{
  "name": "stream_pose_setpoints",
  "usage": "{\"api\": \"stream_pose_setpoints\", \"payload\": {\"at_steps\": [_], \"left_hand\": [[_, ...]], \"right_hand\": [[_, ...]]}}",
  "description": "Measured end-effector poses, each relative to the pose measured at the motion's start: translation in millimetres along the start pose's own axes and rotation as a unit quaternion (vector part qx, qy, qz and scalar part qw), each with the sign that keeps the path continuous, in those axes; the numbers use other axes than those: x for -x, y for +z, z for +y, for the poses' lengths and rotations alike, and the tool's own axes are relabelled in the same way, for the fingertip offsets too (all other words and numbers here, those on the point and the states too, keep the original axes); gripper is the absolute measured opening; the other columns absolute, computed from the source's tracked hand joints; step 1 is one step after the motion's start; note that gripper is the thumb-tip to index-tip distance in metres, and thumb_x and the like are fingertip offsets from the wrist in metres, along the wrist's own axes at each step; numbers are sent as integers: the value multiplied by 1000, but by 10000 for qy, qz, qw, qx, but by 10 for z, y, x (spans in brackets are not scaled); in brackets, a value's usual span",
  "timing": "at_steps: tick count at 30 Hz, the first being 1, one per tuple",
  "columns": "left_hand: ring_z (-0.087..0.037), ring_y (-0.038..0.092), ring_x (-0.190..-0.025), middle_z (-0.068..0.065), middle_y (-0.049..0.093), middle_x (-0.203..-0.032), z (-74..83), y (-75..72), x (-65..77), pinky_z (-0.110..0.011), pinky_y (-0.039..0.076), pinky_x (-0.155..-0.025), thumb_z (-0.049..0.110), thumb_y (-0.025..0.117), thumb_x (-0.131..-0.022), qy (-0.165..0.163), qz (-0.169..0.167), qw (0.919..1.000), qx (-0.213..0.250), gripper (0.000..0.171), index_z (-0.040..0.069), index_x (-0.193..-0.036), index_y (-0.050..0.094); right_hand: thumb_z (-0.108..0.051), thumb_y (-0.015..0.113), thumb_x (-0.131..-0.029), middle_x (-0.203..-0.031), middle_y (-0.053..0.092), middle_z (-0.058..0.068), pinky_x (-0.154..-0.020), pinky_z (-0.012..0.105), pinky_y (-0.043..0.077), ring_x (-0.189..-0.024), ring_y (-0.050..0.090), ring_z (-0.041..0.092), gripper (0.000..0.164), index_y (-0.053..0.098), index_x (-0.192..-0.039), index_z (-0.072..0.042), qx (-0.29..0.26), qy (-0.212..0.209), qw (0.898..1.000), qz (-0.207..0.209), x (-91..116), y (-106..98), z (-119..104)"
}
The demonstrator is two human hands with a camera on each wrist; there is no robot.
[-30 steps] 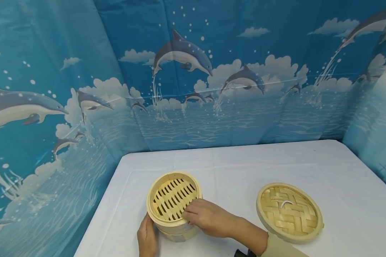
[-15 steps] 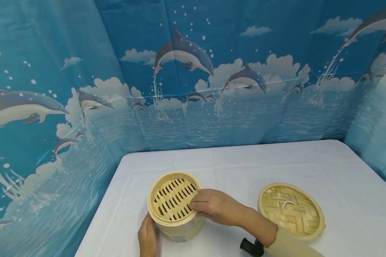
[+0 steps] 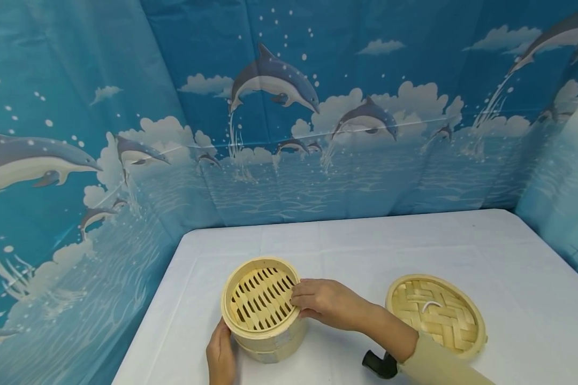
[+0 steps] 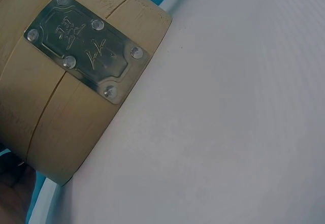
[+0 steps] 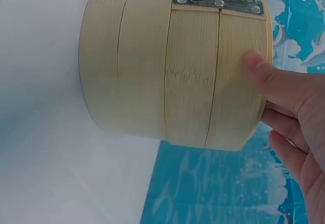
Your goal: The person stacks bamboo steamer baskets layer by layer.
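Note:
A round bamboo steamer (image 3: 276,342) of stacked tiers stands on the white table, its slatted upper basket (image 3: 260,297) facing up. My left hand (image 3: 220,353) holds its left side, fingers against the wall. With the right hand (image 3: 325,302) I pinch the upper basket's right rim. In the right wrist view the thumb (image 5: 259,66) presses the outer wall while the fingers reach over the rim. Metal plates with engraved characters, such as the riveted plate (image 4: 84,51), bridge the wall seams. Inside the upper basket only bare slats show.
A woven bamboo lid (image 3: 433,315) with a small white handle lies on the right of the white-covered table (image 3: 351,240), partly behind the right forearm. A black wrist device (image 3: 380,364) sits beneath that forearm. Blue dolphin-print curtains (image 3: 289,160) enclose the table's back and sides.
My right hand has slid along the rim, away from me and slightly right, from the steamer's front right to its right side. The left hand and the lid have stayed put.

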State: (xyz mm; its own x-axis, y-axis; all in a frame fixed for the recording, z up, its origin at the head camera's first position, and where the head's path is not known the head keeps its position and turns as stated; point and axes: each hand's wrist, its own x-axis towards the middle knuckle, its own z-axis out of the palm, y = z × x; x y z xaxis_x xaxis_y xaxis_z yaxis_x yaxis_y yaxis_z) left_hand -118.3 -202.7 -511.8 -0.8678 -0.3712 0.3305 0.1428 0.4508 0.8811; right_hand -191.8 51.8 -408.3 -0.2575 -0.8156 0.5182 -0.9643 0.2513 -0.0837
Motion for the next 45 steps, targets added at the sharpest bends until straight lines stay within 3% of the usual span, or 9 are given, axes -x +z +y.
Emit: {"api": "stream_pose_setpoints", "payload": {"at_steps": [5, 10, 18, 27, 36, 45], "left_hand": [[-42, 43, -117, -30, 47, -125, -1, 7, -2, -3, 31, -91, 8, 30, -101, 117, 60, 9999, 58, 37, -18, -122, 45], [-39, 42, -119, -30, 46, -127, 13, 12, -5, -3, 30, -91, 11, 30, -101, -2, -5, 10000, 69, 39, -17, -124, 44], [-38, 42, -120, -31, 45, -128, 33, -4, 1, -18, 36, -98, 12, 29, -102, -94, -86, 9999, -5, 39, -15, -126, 44], [-38, 43, -118, -28, 47, -127, 11, 1, 12, -6, 32, -93, 9, 30, -101, -20, 5, 10000, 45, 37, -16, -124, 44], [-37, 45, -117, -30, 49, -125, 17, -5, 18, -5, 32, -92, 5, 32, -100, 226, 109, 9996, 113, 34, -19, -121, 46], [-36, 41, -121, -25, 46, -131, 25, -17, 5, -4, 30, -92, 13, 29, -102, -162, -39, 9998, 60, 40, -15, -127, 43]], "right_hand": [[-16, 77, -73, -100, 67, -1, -99, 26, 40, -101, 59, 13, 28, 69, -98, -6, 71, 48, 10000, -11, 3, 0, -27], [-17, 77, -73, -99, 68, 0, -96, 23, 42, -100, 59, 12, 28, 69, -98, -6, 157, 34, 9999, 49, 1, 12, -64], [-17, 78, -73, -96, 67, -1, -94, 24, 44, -96, 60, 11, 27, 69, -96, -6, 372, -134, 9984, 415, 10, 67, -140], [-18, 77, -74, -96, 67, -2, -93, 25, 45, -97, 59, 12, 26, 68, -96, -7, 633, -305, 9952, 681, 11, 114, -207], [-22, 76, -74, -94, 67, -3, -91, 25, 46, -96, 59, 12, 27, 68, -95, -7, 801, -374, 9929, 795, -4, 156, -244], [-22, 76, -75, -92, 67, -4, -91, 22, 45, -95, 58, 10, 24, 69, -93, -8, 682, -186, 9949, 723, -32, 171, -279]]}}
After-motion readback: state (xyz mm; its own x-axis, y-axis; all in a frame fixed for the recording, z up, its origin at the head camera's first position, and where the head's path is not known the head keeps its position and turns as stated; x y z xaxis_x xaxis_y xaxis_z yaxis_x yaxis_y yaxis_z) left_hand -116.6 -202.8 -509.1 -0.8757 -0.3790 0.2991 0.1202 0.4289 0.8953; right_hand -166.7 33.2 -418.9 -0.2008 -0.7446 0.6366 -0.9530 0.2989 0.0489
